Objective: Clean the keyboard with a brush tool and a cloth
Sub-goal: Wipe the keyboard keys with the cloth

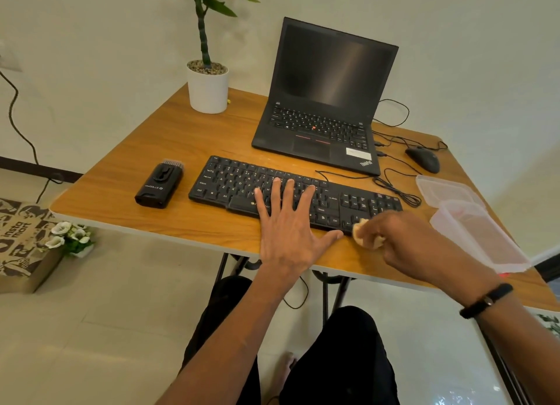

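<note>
A black keyboard (pixel 230 180) lies across the middle of the wooden table (pixel 157 138). My left hand (pixel 288 226) rests flat on its middle keys with the fingers spread, holding nothing. My right hand (pixel 403 238) is closed around a small tan cloth (pixel 362 233), which touches the keyboard's front right edge near the arrow keys. The black brush tool (pixel 159 185) lies on the table to the left of the keyboard, bristles pointing away from me, with no hand on it.
An open black laptop (pixel 327 101) stands behind the keyboard. A white pot with a plant (pixel 207 89) is at the back left. A black mouse (pixel 422 159) and loose cables (pixel 397 189) lie right. Two clear plastic containers (pixel 472 223) sit at the right edge.
</note>
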A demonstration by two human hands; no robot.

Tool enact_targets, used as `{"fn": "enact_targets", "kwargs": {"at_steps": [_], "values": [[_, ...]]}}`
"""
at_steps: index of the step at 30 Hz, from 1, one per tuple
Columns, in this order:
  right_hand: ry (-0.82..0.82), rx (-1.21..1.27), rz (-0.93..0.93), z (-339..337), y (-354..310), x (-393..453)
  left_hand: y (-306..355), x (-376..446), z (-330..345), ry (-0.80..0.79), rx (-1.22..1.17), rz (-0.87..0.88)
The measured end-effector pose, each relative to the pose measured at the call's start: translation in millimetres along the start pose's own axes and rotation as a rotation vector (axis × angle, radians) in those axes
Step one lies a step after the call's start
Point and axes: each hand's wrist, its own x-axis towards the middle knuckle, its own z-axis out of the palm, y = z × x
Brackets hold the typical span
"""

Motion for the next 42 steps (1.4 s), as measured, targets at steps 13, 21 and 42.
{"fn": "enact_targets", "kwargs": {"at_steps": [13, 21, 42], "values": [[0.117, 0.033, 0.197, 19.3, -32.2, 14.9, 1.3, -0.2, -3.7, -0.025, 0.002, -0.012], [0.185, 0.223, 0.280, -27.1, 4.2, 52.0, 0.7, -0.7, -4.9, -0.038, -0.002, 0.000], [0.260, 0.263, 0.390, -5.6, -21.5, 97.9, -66.2, 0.9, -37.1, 0.012, 0.018, -0.233]]}}
